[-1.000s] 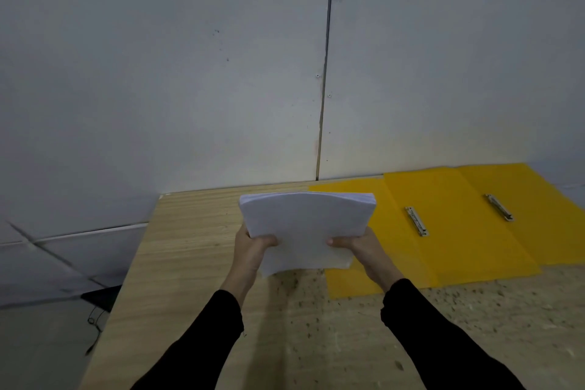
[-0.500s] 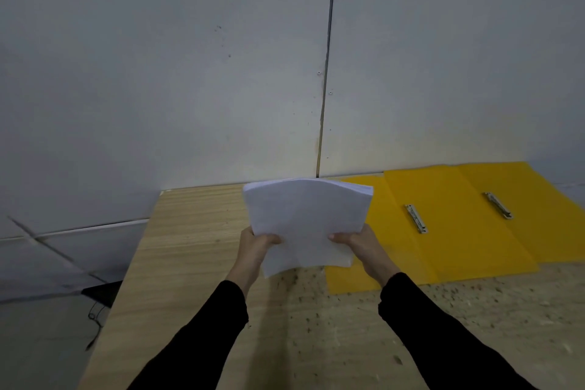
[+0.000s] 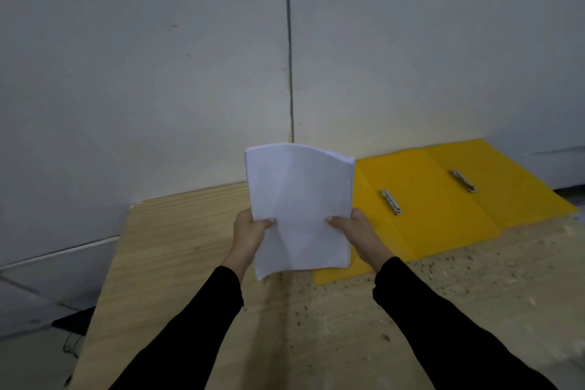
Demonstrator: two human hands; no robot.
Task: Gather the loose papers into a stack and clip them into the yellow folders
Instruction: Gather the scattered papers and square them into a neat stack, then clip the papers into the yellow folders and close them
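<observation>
Grey-white wall panels (image 3: 142, 73) fill the upper half of the view, plain apart from a few small marks and screw heads. At the far left a pale strip (image 3: 57, 252) runs along the foot of the wall above a grey floor (image 3: 25, 358). A dark object with thin cables (image 3: 74, 324) sits on that floor, just beside the left edge of the tabletop.

That tabletop (image 3: 177, 247) is light wood with straight grain, and its far edge meets the wall. Toward the middle and right its surface looks paler and is strewn with small dark specks (image 3: 348, 288).

A black left sleeve (image 3: 190, 326) reaches in from below. The left grip (image 3: 248, 231) is clenched on the left edge of the paper stack (image 3: 300, 206), thumb on the near face, fingers hidden behind. The white stack is held up off the tabletop, standing nearly upright, and its top edge bows backward. Behind it a dark vertical seam (image 3: 288, 57) splits the wall panels.

The right grip (image 3: 361, 231) grasps the stack's right edge the same way, with a black right sleeve (image 3: 443, 326) behind it.

Further right, two yellow folders lie flat against the wall and overlap. The nearer folder (image 3: 427, 231) bears a metal clip (image 3: 391, 202); its left part is hidden behind the stack. The farther folder (image 3: 512, 180), rightmost, has its own clip (image 3: 463, 180).
</observation>
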